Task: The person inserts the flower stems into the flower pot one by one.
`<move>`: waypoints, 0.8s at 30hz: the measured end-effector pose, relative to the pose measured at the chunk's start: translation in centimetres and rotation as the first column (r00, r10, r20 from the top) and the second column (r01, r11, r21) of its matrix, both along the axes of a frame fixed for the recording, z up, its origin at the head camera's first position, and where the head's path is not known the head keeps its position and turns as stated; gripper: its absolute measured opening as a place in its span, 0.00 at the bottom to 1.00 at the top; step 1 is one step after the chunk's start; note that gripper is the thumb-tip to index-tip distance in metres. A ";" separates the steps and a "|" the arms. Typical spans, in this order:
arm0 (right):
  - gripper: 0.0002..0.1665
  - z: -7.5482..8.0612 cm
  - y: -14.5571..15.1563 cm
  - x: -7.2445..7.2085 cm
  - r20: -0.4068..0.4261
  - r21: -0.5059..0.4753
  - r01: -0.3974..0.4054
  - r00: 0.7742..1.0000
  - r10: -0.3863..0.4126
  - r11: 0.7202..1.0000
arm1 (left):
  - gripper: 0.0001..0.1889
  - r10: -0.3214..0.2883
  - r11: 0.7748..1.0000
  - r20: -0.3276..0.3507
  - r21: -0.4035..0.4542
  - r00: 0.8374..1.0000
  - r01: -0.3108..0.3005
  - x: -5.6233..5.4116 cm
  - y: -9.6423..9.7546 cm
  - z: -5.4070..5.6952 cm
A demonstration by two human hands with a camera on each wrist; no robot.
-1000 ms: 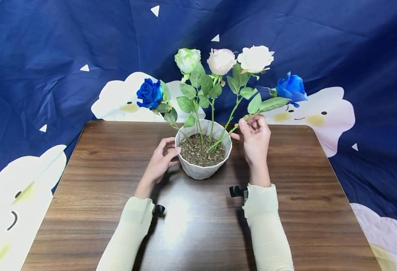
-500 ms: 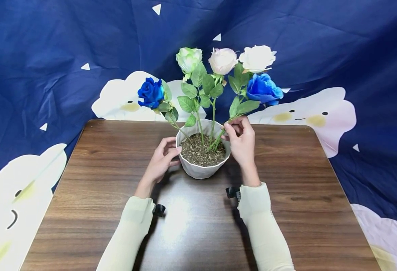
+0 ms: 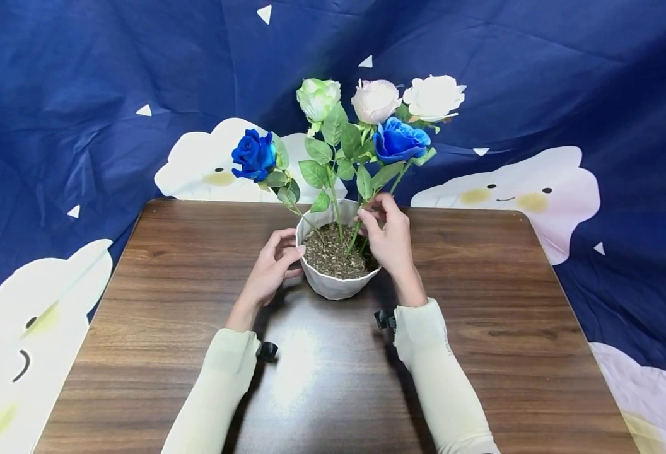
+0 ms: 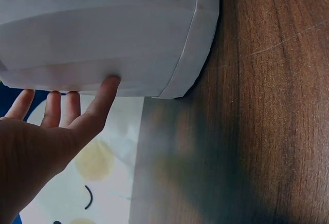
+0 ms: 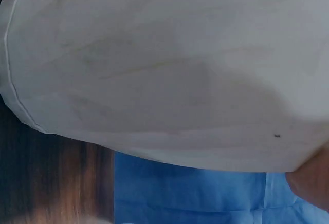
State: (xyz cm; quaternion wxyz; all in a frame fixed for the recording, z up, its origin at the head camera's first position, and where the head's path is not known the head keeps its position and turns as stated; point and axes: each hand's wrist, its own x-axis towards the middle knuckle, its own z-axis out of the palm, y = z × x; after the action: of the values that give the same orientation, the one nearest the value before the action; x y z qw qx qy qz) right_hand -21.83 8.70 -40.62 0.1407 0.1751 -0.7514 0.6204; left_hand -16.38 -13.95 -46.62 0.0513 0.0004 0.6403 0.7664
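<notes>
A white faceted flowerpot [image 3: 338,289] filled with dark soil [image 3: 335,252] stands on the table. My left hand [image 3: 270,268] rests its fingertips against the pot's left side, and in the left wrist view those fingers [image 4: 95,113] touch the outer wall. Over the pot's right rim, my right hand [image 3: 391,243] pinches the stem of a blue rose [image 3: 399,140] just below its leaves; the stem runs down into the soil. Only a bit of the right hand shows in the right wrist view, beside the pot's wall [image 5: 154,80].
Other artificial roses stand in the soil: a blue one [image 3: 255,155] leaning left, a green-white one [image 3: 318,99], a pale pink one [image 3: 375,101] and a white one [image 3: 434,98]. Beneath lies a brown wooden table [image 3: 509,328]; behind hangs a dark blue curtain [image 3: 111,57] with clouds.
My right hand has moved left with the blue rose, tilting it from far right toward upright, in front of the pink and white roses. My left hand has stayed at the pot.
</notes>
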 end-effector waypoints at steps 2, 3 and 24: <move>0.06 0.1 0.0 0.0 0.007 0.011 -0.017 1.000 0.017 1.000 | 0.25 -0.002 1.000 0.000 0.000 1.000 0.002 0.0 0.0 0.0; 0.07 0.2 0.0 0.0 0.008 0.021 -0.027 1.000 0.027 0.999 | 0.25 -0.002 1.000 0.000 0.001 1.000 0.002 0.0 0.0 0.0; 0.06 0.2 -0.1 -0.6 0.013 0.236 -0.125 0.992 0.126 0.964 | 0.25 0.003 1.000 -0.003 0.006 1.000 -0.003 0.1 0.1 0.1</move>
State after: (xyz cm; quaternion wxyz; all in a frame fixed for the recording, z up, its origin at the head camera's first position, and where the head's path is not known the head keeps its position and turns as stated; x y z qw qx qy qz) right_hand -22.39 8.60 -40.37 0.0799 0.2383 -0.8073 0.5339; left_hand -16.28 -13.81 -46.52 0.0493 0.0009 0.6382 0.7683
